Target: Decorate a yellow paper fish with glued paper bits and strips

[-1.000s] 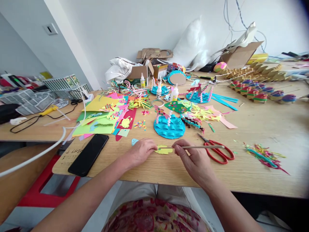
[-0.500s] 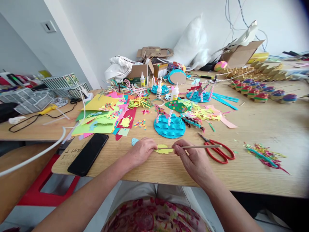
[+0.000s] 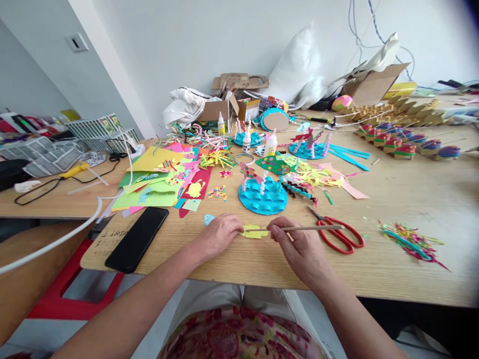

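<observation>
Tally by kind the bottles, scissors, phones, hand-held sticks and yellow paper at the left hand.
Bottles: 3
Scissors: 1
Phone: 1
Stick in the right hand: 1
Yellow paper piece at the left hand: 1
Total: 7

Site: a craft workroom, by all signs. A wooden bench [image 3: 232,271] carries coloured paper sheets [image 3: 149,162], nozzle-tipped bottles [image 3: 271,145], red-handled scissors [image 3: 328,221] and loose paper strips [image 3: 316,175]. Scalloped blue discs [image 3: 258,203] bear paper fish (at least two such pieces in view); painted models [image 3: 404,151] sit in rows at right. Cardboard boxes [image 3: 374,86] stand against a plain wall [image 3: 205,45].
</observation>
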